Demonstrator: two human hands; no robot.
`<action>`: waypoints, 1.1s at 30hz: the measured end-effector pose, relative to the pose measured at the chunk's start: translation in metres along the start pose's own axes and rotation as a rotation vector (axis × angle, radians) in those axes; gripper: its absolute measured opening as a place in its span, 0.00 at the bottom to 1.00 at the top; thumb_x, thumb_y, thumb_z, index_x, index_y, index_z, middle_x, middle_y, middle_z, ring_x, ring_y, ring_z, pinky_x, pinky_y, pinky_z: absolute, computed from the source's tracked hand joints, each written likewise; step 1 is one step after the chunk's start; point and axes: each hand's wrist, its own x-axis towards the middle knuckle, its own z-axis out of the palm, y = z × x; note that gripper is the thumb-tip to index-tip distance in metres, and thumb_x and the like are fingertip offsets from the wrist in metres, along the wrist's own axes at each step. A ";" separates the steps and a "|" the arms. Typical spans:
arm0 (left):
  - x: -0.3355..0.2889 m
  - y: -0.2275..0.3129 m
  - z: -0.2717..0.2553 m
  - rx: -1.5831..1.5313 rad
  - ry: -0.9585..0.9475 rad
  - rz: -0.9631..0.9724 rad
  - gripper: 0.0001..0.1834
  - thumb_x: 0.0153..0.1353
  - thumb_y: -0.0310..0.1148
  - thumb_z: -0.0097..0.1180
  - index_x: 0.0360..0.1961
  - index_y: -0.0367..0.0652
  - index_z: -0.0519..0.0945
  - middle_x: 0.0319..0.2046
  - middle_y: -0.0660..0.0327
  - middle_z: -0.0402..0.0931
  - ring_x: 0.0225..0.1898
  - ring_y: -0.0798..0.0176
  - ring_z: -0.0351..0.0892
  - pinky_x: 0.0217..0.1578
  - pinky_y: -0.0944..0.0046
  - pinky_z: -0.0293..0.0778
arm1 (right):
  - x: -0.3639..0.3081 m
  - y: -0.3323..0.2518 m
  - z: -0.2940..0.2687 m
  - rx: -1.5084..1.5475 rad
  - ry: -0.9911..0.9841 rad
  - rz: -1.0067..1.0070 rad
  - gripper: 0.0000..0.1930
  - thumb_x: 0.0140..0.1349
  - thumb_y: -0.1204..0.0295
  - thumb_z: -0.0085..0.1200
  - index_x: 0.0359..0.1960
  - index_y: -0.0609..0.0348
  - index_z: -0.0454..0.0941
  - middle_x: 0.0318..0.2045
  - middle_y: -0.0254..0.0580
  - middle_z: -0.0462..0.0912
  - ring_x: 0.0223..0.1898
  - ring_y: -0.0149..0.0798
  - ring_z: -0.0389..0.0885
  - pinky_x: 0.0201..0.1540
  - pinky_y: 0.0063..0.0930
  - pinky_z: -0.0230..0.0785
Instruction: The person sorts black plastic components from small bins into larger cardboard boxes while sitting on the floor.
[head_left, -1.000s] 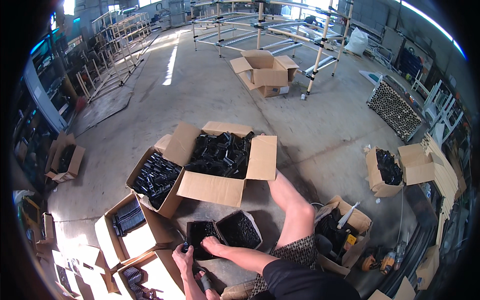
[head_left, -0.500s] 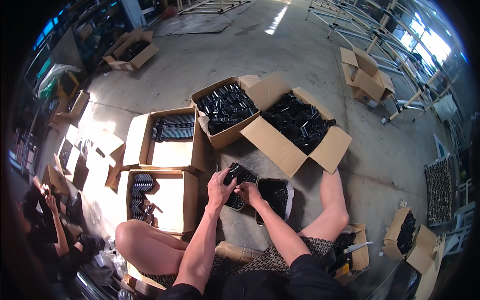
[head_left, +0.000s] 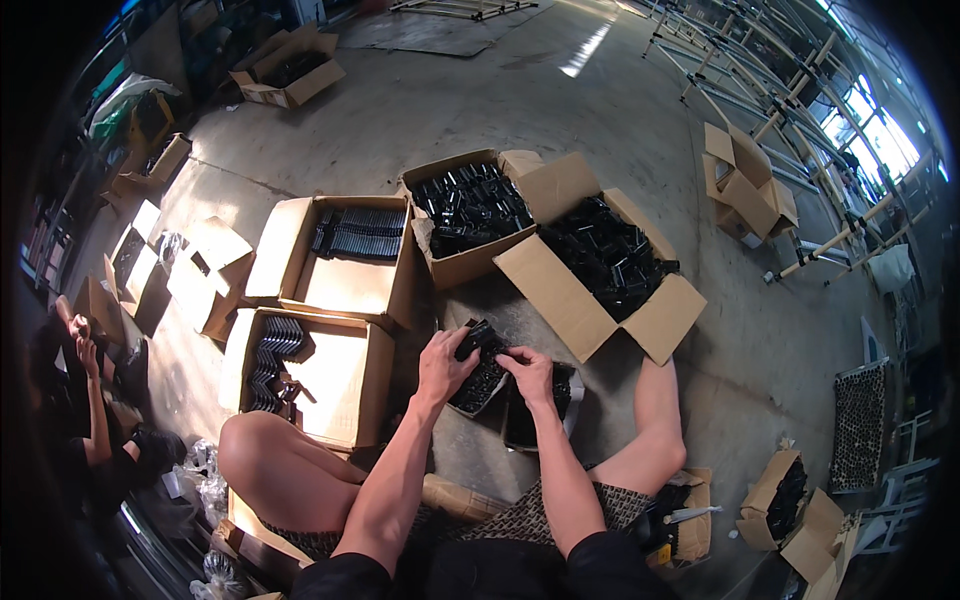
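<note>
My left hand [head_left: 447,365] is closed around a shiny black part [head_left: 480,336], held over a small box of little black pieces [head_left: 476,388]. On the right of that part, my right hand [head_left: 530,372] has its thumb and fingers pinched together against its edge. Whatever sits in this pinch is too small to make out. A second small box [head_left: 574,396] stands under my right wrist, partly hidden by it; its inside looks dark.
Two cartons hold heaped black parts, a nearer one [head_left: 470,262] and one with spread flaps [head_left: 550,300]. Cartons of stacked parts [head_left: 345,285] and rows [head_left: 340,395] stand left. Another person's hand [head_left: 85,345] shows far left; a pipe frame [head_left: 800,115] stands far right.
My right hand has shifted right and up along the black part, and the part has tilted. The whole view has turned slightly.
</note>
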 end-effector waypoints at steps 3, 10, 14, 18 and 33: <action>0.001 0.003 0.002 0.022 -0.032 0.002 0.23 0.50 0.36 0.66 0.48 0.40 0.81 0.41 0.54 0.81 0.42 0.51 0.79 0.46 0.57 0.75 | 0.000 -0.009 -0.012 -0.081 0.029 -0.066 0.11 0.56 0.70 0.66 0.37 0.65 0.86 0.30 0.40 0.88 0.31 0.27 0.82 0.37 0.22 0.73; -0.003 0.004 0.009 0.044 -0.093 0.054 0.26 0.50 0.38 0.66 0.51 0.40 0.80 0.45 0.53 0.80 0.46 0.50 0.78 0.49 0.57 0.75 | -0.005 -0.040 -0.015 -0.217 0.006 -0.269 0.13 0.59 0.72 0.63 0.44 0.66 0.83 0.32 0.42 0.87 0.31 0.31 0.83 0.36 0.24 0.74; -0.004 0.004 0.010 0.048 -0.122 0.068 0.26 0.49 0.37 0.67 0.50 0.40 0.80 0.44 0.52 0.80 0.46 0.49 0.78 0.49 0.55 0.75 | -0.008 -0.045 -0.011 -0.119 -0.038 -0.211 0.13 0.60 0.73 0.62 0.45 0.64 0.81 0.31 0.41 0.87 0.31 0.30 0.83 0.35 0.23 0.74; -0.005 0.004 0.008 0.045 -0.171 0.065 0.26 0.48 0.37 0.67 0.50 0.40 0.80 0.43 0.52 0.80 0.46 0.49 0.78 0.48 0.55 0.75 | -0.013 -0.060 -0.003 -0.115 -0.009 -0.302 0.09 0.60 0.74 0.62 0.41 0.61 0.82 0.33 0.41 0.87 0.34 0.34 0.84 0.38 0.26 0.75; 0.011 0.022 -0.005 -0.035 -0.326 0.017 0.23 0.47 0.36 0.67 0.46 0.37 0.82 0.37 0.49 0.81 0.42 0.46 0.80 0.45 0.51 0.76 | 0.005 -0.038 -0.004 -0.319 -0.084 -0.761 0.14 0.55 0.75 0.64 0.44 0.57 0.84 0.49 0.42 0.83 0.53 0.44 0.78 0.57 0.37 0.69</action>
